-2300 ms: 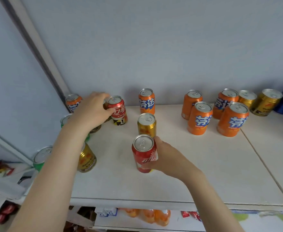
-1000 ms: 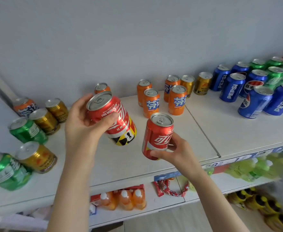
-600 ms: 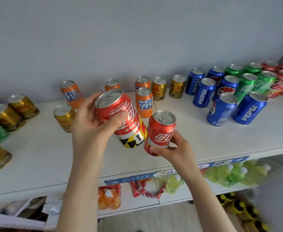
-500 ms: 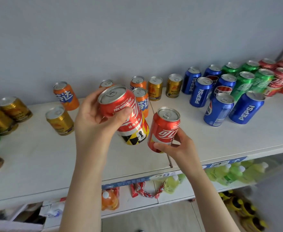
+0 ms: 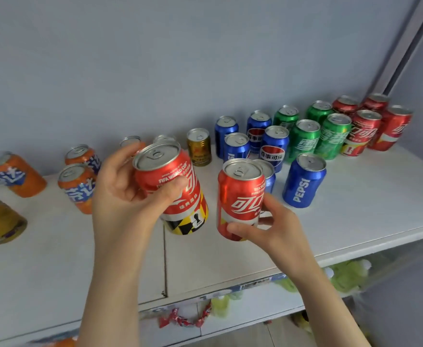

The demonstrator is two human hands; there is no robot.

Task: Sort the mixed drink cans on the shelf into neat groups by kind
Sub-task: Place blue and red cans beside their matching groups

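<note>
My left hand (image 5: 120,196) grips a red cola can with a yellow-and-black base (image 5: 177,194), held tilted above the white shelf (image 5: 355,209). My right hand (image 5: 268,229) holds a second red cola can (image 5: 240,196) upright beside it. On the shelf stand groups of cans: orange cans (image 5: 77,186) at the left, a gold can (image 5: 199,146) behind, blue Pepsi cans (image 5: 303,181) in the middle, green cans (image 5: 333,136) further right, and red cola cans (image 5: 363,132) at the far right end.
Another gold can (image 5: 0,221) stands at the left edge. A seam (image 5: 164,259) splits the shelf boards under my hands. The grey wall (image 5: 205,58) backs the shelf, and a post (image 5: 405,46) rises at the right. Bottles and packets lie on the lower shelf (image 5: 243,309).
Both hands lifted red cola cans off the left part of the shelf and carried them rightward. My view has swung right, bringing the blue, green and red groups closer.
</note>
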